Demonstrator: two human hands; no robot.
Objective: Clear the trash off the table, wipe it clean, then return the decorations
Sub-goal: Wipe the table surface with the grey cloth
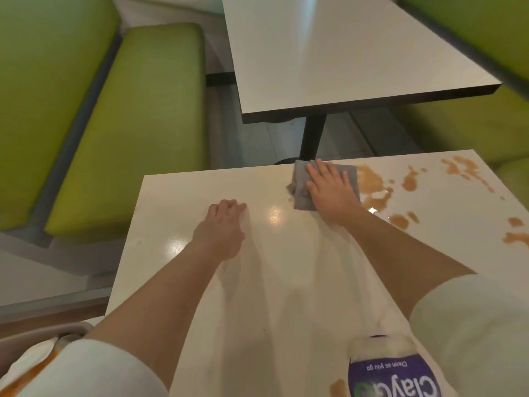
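I am pressing my right hand [329,187], fingers spread flat, on the grey cloth [303,193]; my left hand [226,222] is resting loosely open on the table [177,202]. The brown spill [372,181] (still wet, I judge) is risking getting smeared wider by a soaked cloth.

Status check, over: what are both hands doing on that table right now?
Right hand flat on grey cloth, wiping at far edge. Left hand resting on the table. Brown spills remain right of cloth. Bottle stands at near edge.

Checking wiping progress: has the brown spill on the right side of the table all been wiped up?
No, brown spill patches lie beside the grey cloth under the right hand.
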